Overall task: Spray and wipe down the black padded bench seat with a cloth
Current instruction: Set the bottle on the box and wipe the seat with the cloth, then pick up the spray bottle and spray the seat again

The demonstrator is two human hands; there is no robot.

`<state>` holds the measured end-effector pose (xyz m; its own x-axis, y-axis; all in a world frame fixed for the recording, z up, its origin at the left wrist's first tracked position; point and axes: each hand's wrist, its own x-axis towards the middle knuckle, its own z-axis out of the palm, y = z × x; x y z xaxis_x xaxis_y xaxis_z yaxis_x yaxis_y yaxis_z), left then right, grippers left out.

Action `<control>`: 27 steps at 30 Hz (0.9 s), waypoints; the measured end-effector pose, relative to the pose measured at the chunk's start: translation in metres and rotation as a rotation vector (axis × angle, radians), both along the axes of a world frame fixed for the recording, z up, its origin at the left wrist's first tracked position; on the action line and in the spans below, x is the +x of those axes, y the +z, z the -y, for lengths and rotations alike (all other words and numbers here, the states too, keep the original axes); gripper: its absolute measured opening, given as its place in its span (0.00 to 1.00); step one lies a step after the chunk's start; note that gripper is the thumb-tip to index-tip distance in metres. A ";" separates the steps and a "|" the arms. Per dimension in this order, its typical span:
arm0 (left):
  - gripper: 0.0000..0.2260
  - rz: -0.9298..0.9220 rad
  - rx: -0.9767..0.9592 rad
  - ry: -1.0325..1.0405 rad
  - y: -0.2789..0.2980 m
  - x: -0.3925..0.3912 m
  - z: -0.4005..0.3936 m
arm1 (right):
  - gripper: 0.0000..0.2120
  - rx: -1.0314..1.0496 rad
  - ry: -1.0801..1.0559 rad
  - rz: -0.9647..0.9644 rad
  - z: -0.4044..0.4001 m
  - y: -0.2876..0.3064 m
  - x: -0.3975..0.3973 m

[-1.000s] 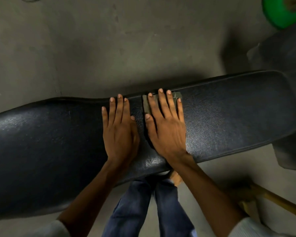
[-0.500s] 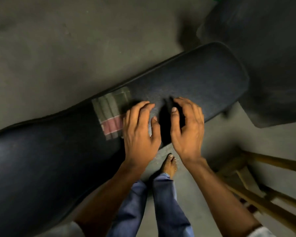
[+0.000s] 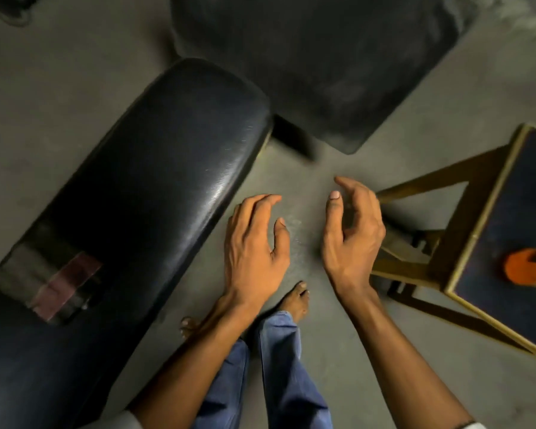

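Grey concrete floor (image 3: 59,97) was recorded beneath the black padded bench seat (image 3: 155,193), a cloth (image 3: 48,280) laid upon it. Left hand (image 3: 254,252) and right hand (image 3: 351,239) were held apart, loosely curled, nothing gripped.

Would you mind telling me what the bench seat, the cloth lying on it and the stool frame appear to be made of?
Bench seat: black vinyl or leather, judging by its grainy sheen and highlights; which one is unclear.
Cloth: thin woven fabric, matte, with grey and reddish checks, lying flat.
Stool frame: probably wood, brown with straight square bars; the blur leaves painted metal possible.

Black padded bench (image 3: 155,193) runs diagonally — folded striped cloth (image 3: 51,284) (blurred) lying on it.
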<state>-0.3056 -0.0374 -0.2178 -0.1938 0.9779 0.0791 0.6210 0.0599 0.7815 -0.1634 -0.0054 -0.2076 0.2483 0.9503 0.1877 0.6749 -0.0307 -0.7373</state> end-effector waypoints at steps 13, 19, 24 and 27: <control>0.11 0.120 0.015 -0.450 0.033 0.169 -0.017 | 0.11 0.111 -0.493 -0.125 0.056 0.033 0.135; 0.16 0.156 -0.007 -0.645 0.045 0.234 -0.018 | 0.08 0.183 -0.650 -0.147 0.087 0.044 0.176; 0.29 0.117 -0.018 -0.759 0.046 0.279 -0.016 | 0.06 0.231 -0.768 -0.101 0.105 0.045 0.201; 0.39 0.086 -0.023 -0.776 0.046 0.297 -0.020 | 0.02 0.269 -0.811 -0.112 0.114 0.048 0.215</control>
